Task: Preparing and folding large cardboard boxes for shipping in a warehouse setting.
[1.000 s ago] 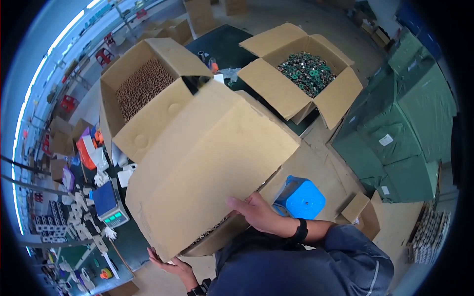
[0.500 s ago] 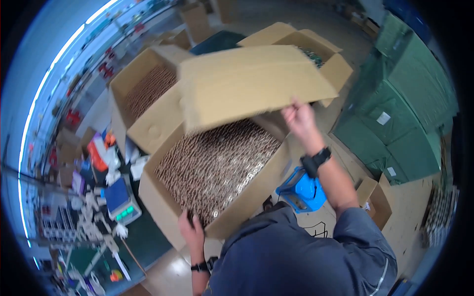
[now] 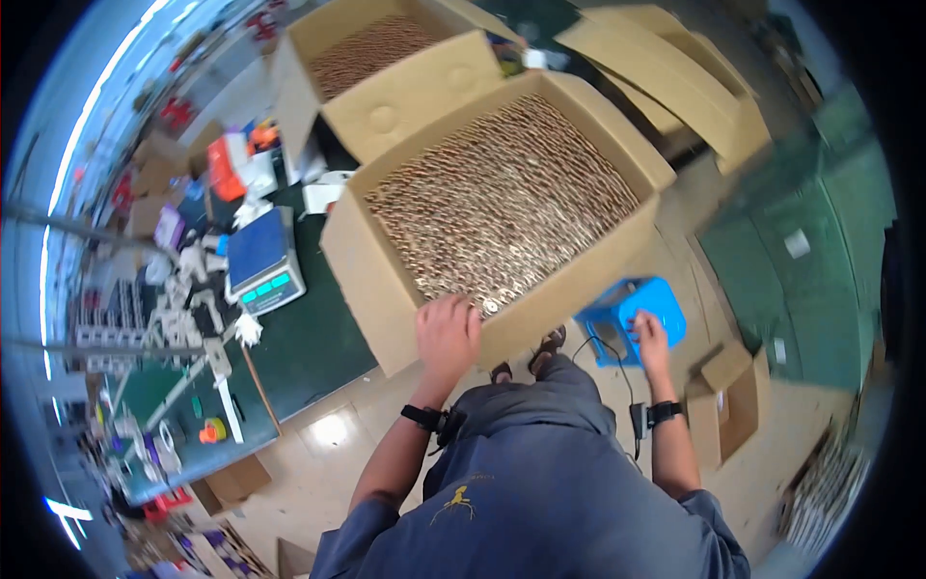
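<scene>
Head view, looking down. The large open cardboard box (image 3: 502,203) lies at 12 o'clock from the person's trunk, its long axis running from 7 o'clock to 1 o'clock across the picture. It is filled nearly to the rim with small brownish metallic parts (image 3: 502,198), a dense, glinting, granular layer; the single pieces are too small to tell.

The left hand (image 3: 447,333) rests on the near rim of the box at its 6 o'clock edge, fingers curled over the cardboard wall and touching the nearest parts; whether it pinches any piece cannot be told. It is the nearer hand to the box.

The right hand (image 3: 648,333) lies at 3 o'clock from the left, fingers set down on the blue plastic stool (image 3: 632,314), which stands on the floor just beside the box's near right corner. The hand presses or grips the stool's top; it does not touch the box.

Both wrists carry dark bands. A second open box (image 3: 376,58) of similar parts stands at 11 o'clock, touching the first. A blue-topped weighing scale (image 3: 262,261) sits on the green table (image 3: 318,338) at 9 o'clock, among scattered small items. Cardboard surfaces are matt, smooth and tan.
</scene>
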A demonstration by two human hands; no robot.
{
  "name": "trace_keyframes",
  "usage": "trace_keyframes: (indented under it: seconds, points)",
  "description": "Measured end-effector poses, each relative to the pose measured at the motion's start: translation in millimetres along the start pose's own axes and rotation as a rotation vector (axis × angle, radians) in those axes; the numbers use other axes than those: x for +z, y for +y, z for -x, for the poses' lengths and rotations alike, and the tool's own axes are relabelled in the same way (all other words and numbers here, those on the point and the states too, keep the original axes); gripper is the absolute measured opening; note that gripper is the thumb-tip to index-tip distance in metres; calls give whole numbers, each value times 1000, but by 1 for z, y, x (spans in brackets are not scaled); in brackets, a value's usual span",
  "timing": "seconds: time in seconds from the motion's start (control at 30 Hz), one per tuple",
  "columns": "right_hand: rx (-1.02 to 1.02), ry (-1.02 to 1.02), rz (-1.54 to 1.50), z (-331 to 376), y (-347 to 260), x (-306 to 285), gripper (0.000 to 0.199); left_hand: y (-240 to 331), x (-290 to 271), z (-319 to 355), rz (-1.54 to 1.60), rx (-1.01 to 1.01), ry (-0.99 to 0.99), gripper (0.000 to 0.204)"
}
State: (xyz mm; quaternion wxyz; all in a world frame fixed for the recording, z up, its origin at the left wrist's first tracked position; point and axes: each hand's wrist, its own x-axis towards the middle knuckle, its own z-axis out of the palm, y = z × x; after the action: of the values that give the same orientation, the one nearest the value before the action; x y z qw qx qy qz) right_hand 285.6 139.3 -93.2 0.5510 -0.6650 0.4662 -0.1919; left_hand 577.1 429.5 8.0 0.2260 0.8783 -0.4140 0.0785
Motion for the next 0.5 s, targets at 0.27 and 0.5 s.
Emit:
trace_keyframes:
  seconds: [0.27, 0.5]
  points:
    - [1414, 228, 463, 383, 222, -26, 42, -12, -22, 23, 308, 355, 86, 28]
    - [1119, 719, 119, 593, 244, 120, 38, 94, 1, 63, 529, 928, -893, 39]
